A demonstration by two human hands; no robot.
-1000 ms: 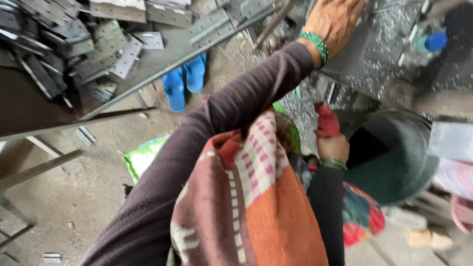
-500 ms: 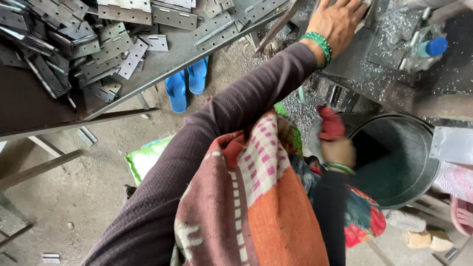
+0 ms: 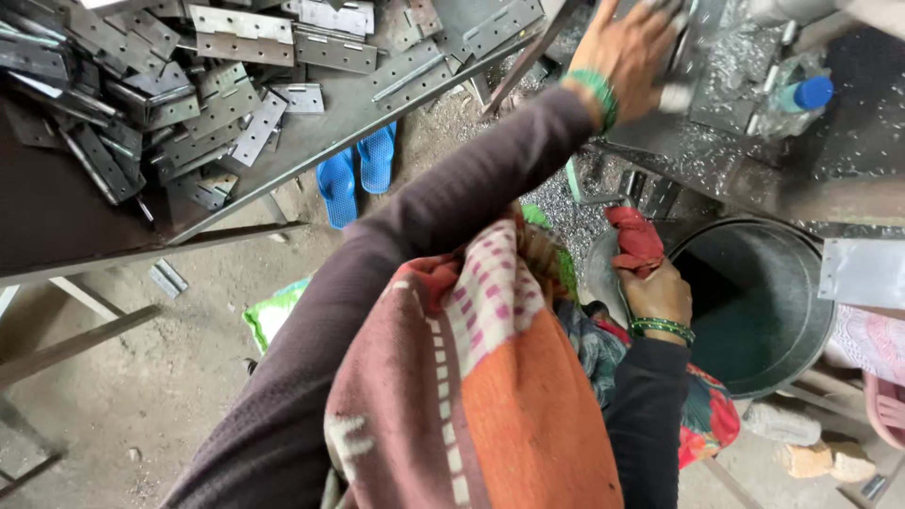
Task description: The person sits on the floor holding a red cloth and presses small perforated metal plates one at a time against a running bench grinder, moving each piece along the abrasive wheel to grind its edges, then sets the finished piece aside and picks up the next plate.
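Note:
My left hand (image 3: 630, 55) reaches far up onto a grey machine bed (image 3: 726, 141) strewn with metal shavings. Its fingers are blurred, with a small pale metal piece (image 3: 674, 95) just below them, and I cannot tell whether it grips that piece. A green bangle circles that wrist. My right hand (image 3: 657, 293), also wearing green bangles, is closed on a crumpled red cloth (image 3: 634, 236) at the rim of a large round metal bucket (image 3: 811, 320). A patterned orange and pink shawl (image 3: 481, 396) covers my lap and hides what lies below.
A sloping metal table (image 3: 57, 217) at the upper left holds a heap of several flat steel hinge plates (image 3: 179, 104). A pair of blue sandals (image 3: 356, 174) lies on the dusty floor beneath. A plastic bottle with a blue cap (image 3: 801, 96) stands on the machine. Stones (image 3: 820, 460) lie at the lower right.
My left hand has stayed on the machine bed, but its fingers are now blurred with movement. My right hand keeps the red cloth by the bucket rim.

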